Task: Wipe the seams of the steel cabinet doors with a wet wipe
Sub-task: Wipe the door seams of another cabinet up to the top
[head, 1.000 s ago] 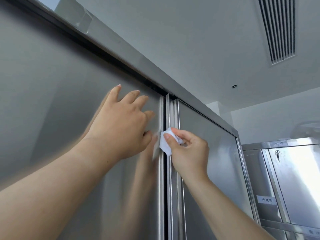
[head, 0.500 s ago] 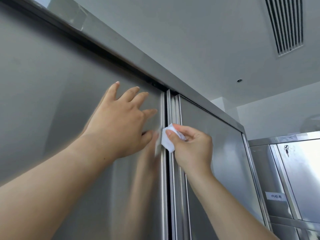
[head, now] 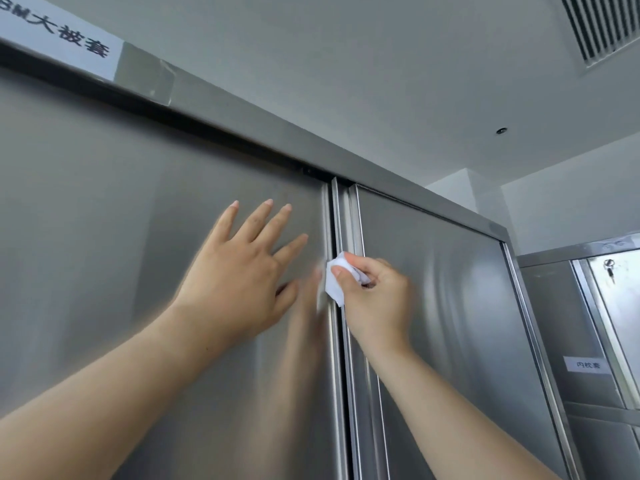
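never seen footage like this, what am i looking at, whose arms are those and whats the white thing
There is no machine here. These are a person's two bare arms, filmed by a wide-angle camera worn on their head, so you see roughly what they see. They face two steel cabinet doors. The left hand rests open, fingers spread, against the left door. The right hand pinches a white wet wipe and holds it on the vertical seam between that door and the right door. A white label sits top left, a ceiling vent top right, and a second cabinet stands far right.
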Demonstrator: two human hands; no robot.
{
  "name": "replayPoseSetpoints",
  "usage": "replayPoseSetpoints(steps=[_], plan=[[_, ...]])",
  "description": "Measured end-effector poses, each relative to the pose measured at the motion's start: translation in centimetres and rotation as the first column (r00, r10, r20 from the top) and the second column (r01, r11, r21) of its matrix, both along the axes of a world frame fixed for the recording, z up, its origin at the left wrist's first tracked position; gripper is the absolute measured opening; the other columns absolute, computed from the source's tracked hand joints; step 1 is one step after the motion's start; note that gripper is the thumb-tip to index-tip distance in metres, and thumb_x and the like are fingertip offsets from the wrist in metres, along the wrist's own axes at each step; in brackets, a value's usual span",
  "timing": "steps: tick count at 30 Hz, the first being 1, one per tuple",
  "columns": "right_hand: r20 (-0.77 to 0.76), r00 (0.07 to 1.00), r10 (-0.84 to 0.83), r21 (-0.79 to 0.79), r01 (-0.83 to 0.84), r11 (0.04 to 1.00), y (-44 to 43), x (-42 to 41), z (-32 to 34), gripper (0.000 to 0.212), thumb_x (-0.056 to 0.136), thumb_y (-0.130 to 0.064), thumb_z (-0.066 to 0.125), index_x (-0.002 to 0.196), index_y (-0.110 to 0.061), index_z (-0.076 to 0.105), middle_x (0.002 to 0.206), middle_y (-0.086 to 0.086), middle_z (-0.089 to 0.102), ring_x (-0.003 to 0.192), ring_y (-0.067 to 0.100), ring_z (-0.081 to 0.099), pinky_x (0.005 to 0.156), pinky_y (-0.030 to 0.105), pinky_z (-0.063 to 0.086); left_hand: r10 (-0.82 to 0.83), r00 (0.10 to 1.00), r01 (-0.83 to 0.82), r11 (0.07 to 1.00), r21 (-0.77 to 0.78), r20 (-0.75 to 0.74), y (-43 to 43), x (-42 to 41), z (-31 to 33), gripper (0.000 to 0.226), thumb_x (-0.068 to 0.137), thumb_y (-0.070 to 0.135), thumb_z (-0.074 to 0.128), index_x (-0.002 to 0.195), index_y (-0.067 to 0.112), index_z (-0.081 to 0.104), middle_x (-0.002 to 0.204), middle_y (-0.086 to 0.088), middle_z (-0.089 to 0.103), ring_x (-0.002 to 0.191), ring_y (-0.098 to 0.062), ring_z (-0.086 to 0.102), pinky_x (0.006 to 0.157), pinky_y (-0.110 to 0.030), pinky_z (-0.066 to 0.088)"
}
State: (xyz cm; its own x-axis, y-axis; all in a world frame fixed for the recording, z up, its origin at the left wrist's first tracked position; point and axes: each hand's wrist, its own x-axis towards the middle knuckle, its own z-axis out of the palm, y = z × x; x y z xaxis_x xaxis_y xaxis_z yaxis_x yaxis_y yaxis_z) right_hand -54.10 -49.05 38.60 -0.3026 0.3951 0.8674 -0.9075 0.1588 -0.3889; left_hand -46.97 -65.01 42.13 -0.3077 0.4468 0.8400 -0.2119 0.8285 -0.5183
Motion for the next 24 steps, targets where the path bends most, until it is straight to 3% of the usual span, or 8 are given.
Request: replayPoseSetpoints(steps=[2,6,11,14,18,20,24], plan=[[-0.015,1.0,-0.008,-0.031,0.008,0.999,-0.3,0.0,-2.4,0.021,0.079,-0.011,0.072,0.095,-0.024,0.074,0.08,-0.011,0.064,0.071,-0.001,0.058,0.064,0.007,0.041,-0.045,0.999,0.045,0.999,-0.006,-0.003,-0.4,0.3,-1.8,0.069,0.086,0.051,0.02,0.139,0.02,0.051,0.15,-0.016,0.038,0.139,-0.034,0.034,0.112,-0.055,0.025],[-0.018,0.999,-0.032,-0.025,0.032,0.999,-0.2,0.0,-4.0,0.019,0.077,-0.011,0.074,0.093,-0.022,0.075,0.077,-0.01,0.064,0.072,0.001,0.059,0.063,0.005,0.041,-0.057,0.998,0.057,0.998,0.009,0.007,-0.5,0.2,-3.1,0.064,0.084,0.049,0.031,0.13,0.015,0.061,0.143,-0.019,0.047,0.133,-0.038,0.044,0.107,-0.059,0.033],[-0.003,1.0,0.016,-0.058,-0.016,0.998,-0.4,0.1,-1.1,0.02,0.079,-0.012,0.072,0.094,-0.025,0.073,0.081,-0.013,0.065,0.072,-0.001,0.06,0.064,0.002,0.041,-0.062,0.998,0.062,0.998,-0.004,-0.007,-0.4,-0.1,-2.9,0.061,0.083,0.048,0.035,0.126,0.016,0.064,0.141,-0.019,0.05,0.131,-0.038,0.045,0.105,-0.06,0.033],[-0.042,0.999,-0.012,-0.06,0.009,0.998,-0.5,0.2,-3.7,0.03,0.079,-0.01,0.072,0.088,-0.039,0.068,0.079,-0.011,0.065,0.072,0.001,0.059,0.063,0.004,0.041,-0.081,0.996,0.081,0.997,-0.01,-0.037,-0.4,-0.4,-3.1,0.057,0.081,0.047,0.047,0.126,0.016,0.064,0.14,-0.019,0.05,0.131,-0.039,0.045,0.105,-0.06,0.033],[-0.056,0.998,-0.031,-0.03,0.029,0.999,-0.2,0.2,-5.2,0.027,0.076,-0.01,0.074,0.086,-0.035,0.071,0.078,-0.011,0.066,0.07,0.0,0.059,0.063,0.005,0.041,-0.088,0.994,0.087,0.996,-0.02,-0.062,-0.5,-0.6,-3.1,0.053,0.083,0.045,0.058,0.127,0.016,0.063,0.141,-0.019,0.049,0.132,-0.04,0.044,0.105,-0.061,0.031],[-0.032,0.999,-0.007,-0.011,0.007,1.0,0.1,0.1,-3.6,0.021,0.076,-0.011,0.075,0.087,-0.029,0.073,0.079,-0.013,0.066,0.071,-0.001,0.061,0.064,0.005,0.042,-0.091,0.993,0.09,0.996,-0.017,-0.068,-0.6,-0.6,-3.1,0.053,0.083,0.045,0.054,0.126,0.016,0.064,0.14,-0.019,0.05,0.131,-0.04,0.044,0.105,-0.061,0.031],[-0.063,0.998,-0.019,-0.033,0.016,0.999,-0.3,0.1,-3.4,0.032,0.078,-0.008,0.073,0.086,-0.039,0.067,0.08,-0.014,0.064,0.069,-0.004,0.058,0.062,0.004,0.04,-0.097,0.993,0.096,0.995,-0.016,-0.067,-0.5,-0.7,-3.1,0.057,0.081,0.046,0.049,0.126,0.016,0.064,0.141,-0.018,0.05,0.132,-0.039,0.043,0.106,-0.061,0.031]])
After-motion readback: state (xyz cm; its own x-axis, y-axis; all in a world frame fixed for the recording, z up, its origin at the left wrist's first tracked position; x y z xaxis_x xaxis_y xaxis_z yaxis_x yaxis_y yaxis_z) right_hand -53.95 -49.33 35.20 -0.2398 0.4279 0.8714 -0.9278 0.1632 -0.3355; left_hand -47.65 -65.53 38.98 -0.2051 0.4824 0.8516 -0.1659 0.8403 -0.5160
